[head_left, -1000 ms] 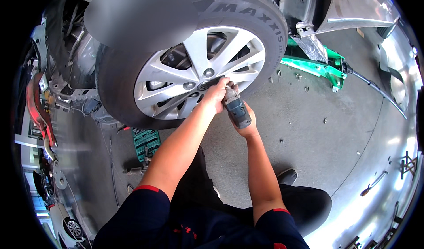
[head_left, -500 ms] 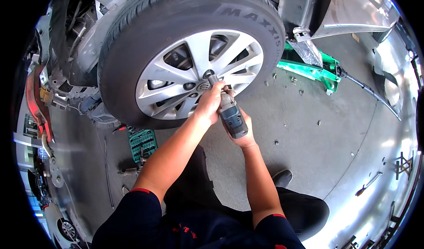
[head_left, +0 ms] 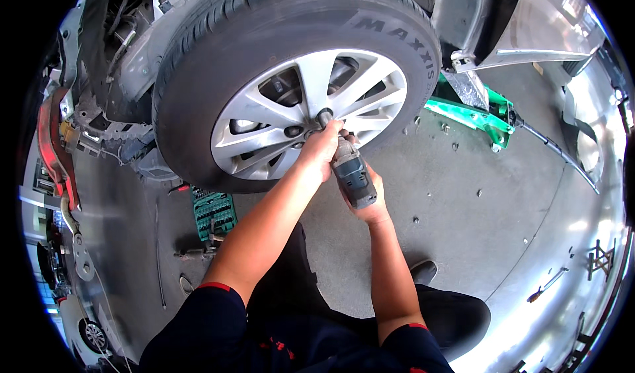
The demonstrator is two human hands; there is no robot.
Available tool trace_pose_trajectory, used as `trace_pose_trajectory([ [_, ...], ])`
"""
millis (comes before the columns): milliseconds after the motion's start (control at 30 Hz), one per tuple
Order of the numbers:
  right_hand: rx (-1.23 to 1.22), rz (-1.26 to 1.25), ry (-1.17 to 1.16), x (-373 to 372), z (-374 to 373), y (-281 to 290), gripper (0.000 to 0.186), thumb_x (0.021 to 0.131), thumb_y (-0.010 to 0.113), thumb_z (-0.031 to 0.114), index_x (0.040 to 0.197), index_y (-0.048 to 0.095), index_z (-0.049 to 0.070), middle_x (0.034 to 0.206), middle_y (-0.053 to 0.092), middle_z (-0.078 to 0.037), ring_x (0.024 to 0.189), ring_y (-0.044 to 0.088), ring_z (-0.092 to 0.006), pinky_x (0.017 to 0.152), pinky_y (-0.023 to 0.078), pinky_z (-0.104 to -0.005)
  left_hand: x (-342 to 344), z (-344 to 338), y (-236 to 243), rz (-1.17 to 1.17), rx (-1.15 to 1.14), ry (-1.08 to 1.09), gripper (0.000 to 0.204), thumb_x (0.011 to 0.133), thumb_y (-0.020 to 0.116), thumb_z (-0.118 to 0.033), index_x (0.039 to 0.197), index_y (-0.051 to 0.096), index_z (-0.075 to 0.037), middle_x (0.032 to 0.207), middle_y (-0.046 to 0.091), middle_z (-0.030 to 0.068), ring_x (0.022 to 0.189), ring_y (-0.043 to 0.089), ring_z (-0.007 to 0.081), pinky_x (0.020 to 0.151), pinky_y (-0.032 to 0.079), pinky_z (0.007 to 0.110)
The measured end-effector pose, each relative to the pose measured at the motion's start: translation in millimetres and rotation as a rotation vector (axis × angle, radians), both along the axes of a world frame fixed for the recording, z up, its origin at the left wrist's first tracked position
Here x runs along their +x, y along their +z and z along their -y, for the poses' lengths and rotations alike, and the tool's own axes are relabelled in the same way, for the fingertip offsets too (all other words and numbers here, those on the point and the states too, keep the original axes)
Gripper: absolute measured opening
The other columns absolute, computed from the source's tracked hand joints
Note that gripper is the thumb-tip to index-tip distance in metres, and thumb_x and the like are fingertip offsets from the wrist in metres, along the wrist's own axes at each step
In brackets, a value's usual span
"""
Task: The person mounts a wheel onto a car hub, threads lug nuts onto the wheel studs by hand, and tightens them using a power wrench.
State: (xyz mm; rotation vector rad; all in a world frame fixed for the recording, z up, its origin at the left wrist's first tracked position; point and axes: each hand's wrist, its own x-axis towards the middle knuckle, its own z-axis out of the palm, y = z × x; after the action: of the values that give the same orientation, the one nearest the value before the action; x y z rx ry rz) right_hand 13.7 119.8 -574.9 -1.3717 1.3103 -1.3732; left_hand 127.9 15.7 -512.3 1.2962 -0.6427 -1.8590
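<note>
A cordless impact wrench (head_left: 354,180), dark with a grey nose, points up at the hub of a silver alloy wheel (head_left: 315,75). Its socket (head_left: 325,116) reaches into a lug recess near the hub centre. My left hand (head_left: 321,151) is closed around the front of the tool by the socket, thumb stretched along it. Below, my right hand (head_left: 374,204) wraps the wrench's handle, most of which that hand and the tool body hide. A black tire (head_left: 192,102) surrounds the wheel, which is fitted on the car. Whether the socket is turning, I cannot tell.
Right of the tire stands a green floor jack (head_left: 466,114) with a long black handle (head_left: 555,149). A green socket case (head_left: 213,215) lies open at left, beside another power tool (head_left: 193,254). A long-shafted tool (head_left: 548,286) and small debris lie on the floor.
The wheel, jack and hands have shifted slightly right and down in the view together. Both hands keep their hold on the impact wrench, with the socket still at the same lug recess.
</note>
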Motion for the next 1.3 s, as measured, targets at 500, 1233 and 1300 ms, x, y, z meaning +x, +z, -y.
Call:
trace_pose_trajectory([
  [500, -0.134, -0.024, 0.01, 12.3, 13.2, -19.9, 0.027, 0.085, 0.073, 0.009, 0.111, 0.068, 0.005, 0.099, 0.073, -0.013, 0.089, 0.071, -0.0271, 0.082, 0.055, -0.0383, 6.4, 11.2, -2.0, -0.082, -0.006, -0.004, 0.034, 0.1, 0.06, -0.033, 0.107, 0.061, 0.001, 0.099, 0.067, 0.0114, 0.088, 0.07, 0.0213, 0.08, 0.058, 0.035],
  [1233, -0.071, -0.003, 0.096, 37.3, -16.8, -29.9, 0.027, 0.084, 0.073, 0.007, 0.11, 0.068, 0.003, 0.097, 0.07, -0.002, 0.086, 0.063, -0.0104, 0.08, 0.052, -0.028, 61.2, -35.3, -20.8, -0.231, -0.062, -0.067, 0.026, 0.103, 0.055, -0.034, 0.098, 0.055, -0.008, 0.085, 0.065, 0.0081, 0.081, 0.065, 0.0222, 0.073, 0.058, 0.038],
  [1300, -0.058, -0.01, 0.06, 54.7, -18.5, -24.7, 0.027, 0.084, 0.072, 0.008, 0.11, 0.067, 0.002, 0.097, 0.071, -0.004, 0.087, 0.064, -0.0113, 0.081, 0.052, -0.0285, 72.4, -30.7, -23.5, -0.243, -0.039, -0.058, 0.026, 0.103, 0.056, -0.034, 0.099, 0.055, -0.008, 0.085, 0.065, 0.0085, 0.08, 0.065, 0.0221, 0.073, 0.057, 0.037],
])
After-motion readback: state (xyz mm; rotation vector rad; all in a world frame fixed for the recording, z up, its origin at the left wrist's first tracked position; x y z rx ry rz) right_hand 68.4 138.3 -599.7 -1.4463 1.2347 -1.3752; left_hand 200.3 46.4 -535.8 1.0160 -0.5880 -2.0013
